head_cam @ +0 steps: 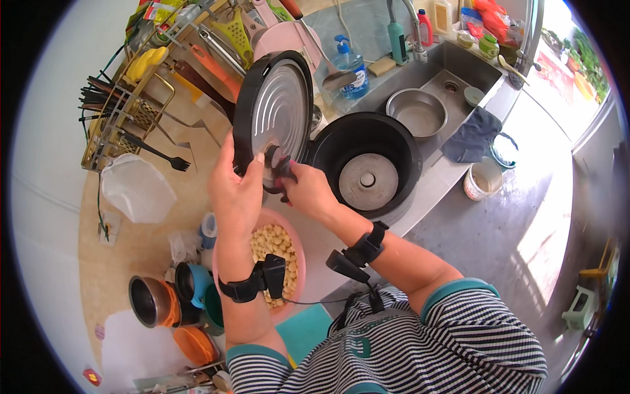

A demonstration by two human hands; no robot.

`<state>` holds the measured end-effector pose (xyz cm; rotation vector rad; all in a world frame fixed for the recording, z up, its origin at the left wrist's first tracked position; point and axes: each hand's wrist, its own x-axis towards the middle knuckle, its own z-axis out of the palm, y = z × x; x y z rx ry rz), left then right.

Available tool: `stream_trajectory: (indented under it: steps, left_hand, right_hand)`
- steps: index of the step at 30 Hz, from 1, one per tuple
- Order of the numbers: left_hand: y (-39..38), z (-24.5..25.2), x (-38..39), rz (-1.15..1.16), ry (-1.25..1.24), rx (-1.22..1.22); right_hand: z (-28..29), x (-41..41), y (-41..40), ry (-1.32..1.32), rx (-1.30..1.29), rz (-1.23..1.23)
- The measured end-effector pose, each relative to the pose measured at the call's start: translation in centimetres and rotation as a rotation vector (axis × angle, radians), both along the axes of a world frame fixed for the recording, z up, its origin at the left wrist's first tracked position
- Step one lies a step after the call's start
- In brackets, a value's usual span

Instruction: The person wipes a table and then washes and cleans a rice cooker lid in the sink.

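Before me stands a black rice cooker (411, 162) with its lid (280, 108) raised. The heating plate (357, 187) shows at the bottom of its body, and no inner pot sits over it. My left hand (238, 182) grips the lower edge of the lid, its thumb on the metal inner face. A dark, crumpled cloth (284, 172) with pinkish parts is bunched in my right hand (310, 189), pressed against the lower part of that face. My right fingers are partly hidden by the cloth.
A steel sink (472, 61) at the upper right holds a round metal pan (417, 113). A dark rag (475, 135) drapes over its front edge. A pink basin (295, 236) of pale peeled cloves or nuts sits below my left forearm. Utensils crowd a wall rack (147, 103).
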<state>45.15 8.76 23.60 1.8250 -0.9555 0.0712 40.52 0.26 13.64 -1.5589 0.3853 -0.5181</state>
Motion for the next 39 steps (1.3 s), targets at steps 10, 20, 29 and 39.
stream_trajectory:
  steps: [10, 20, 29, 39]
  left_hand:
    - [0.8, -0.2, 0.9, -0.013, -0.033, -0.022]
    - [1.0, -0.6, 1.2, 0.003, -0.015, -0.055]
    - [0.9, 0.0, 0.3, 0.038, -0.065, 0.015]
    - [0.5, -0.4, 0.6, -0.003, -0.012, -0.038]
  right_hand:
    - [3.0, -1.5, 1.7, -0.367, -0.238, -0.143]
    - [3.7, -0.6, 2.2, -0.484, -0.296, -0.330]
    - [-1.4, -1.2, 1.8, -0.271, -0.271, -0.168]
    - [2.2, 2.0, -0.5, -0.384, -0.610, -0.468]
